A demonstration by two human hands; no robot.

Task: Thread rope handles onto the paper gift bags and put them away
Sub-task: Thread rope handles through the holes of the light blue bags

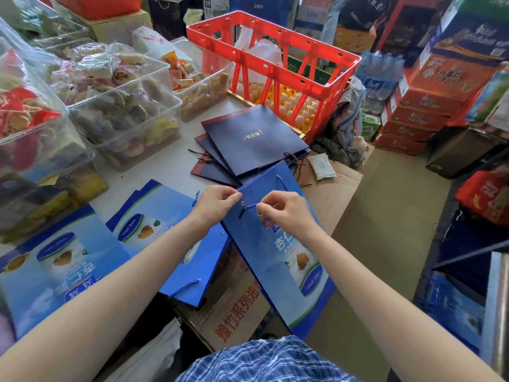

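Note:
I hold a flat blue paper gift bag tilted in front of me. My left hand pinches its top edge right beside a metal eyelet. My right hand pinches a blue rope handle whose dark tip hangs just below the eyelet. A second rope end pokes out at the bag's far edge. More flat blue bags lie on the table to my left, one with a rope handle. A fanned pile of dark navy bags lies beyond my hands.
Clear plastic bins of snacks line the table's left side. A red crate with eggs stands at the back. A cardboard box sits under the bags. Stacked red cartons fill the right, and a tissue pack lies nearby.

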